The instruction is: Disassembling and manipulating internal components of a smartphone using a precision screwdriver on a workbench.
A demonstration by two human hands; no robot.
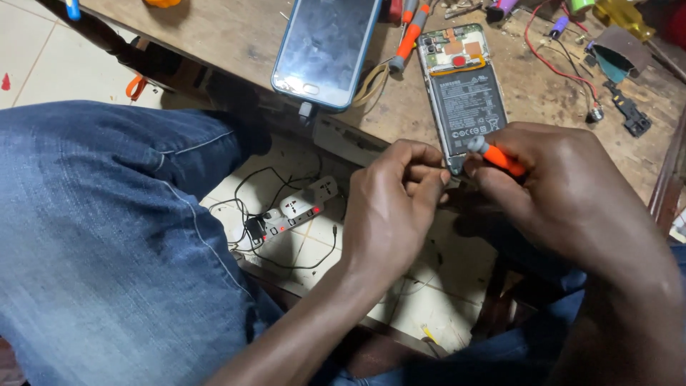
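My right hand (564, 193) grips a small orange-handled screwdriver (496, 155), its grey cap pointing toward the table. My left hand (396, 204) has its fingers curled and pinched together right beside the screwdriver tip; anything between those fingertips is too small to see. Both hands hover at the near edge of the wooden table (236, 32), just below an opened phone (463, 89) lying with its back cover off and battery exposed.
A second phone (325, 46) in a blue case lies screen-up at left. Another orange screwdriver (409, 36), red wires (554, 64) and small parts crowd the back. A white power strip (296, 207) with black cables sits on the tiled floor. My jeans-clad knee (100, 229) fills the left.
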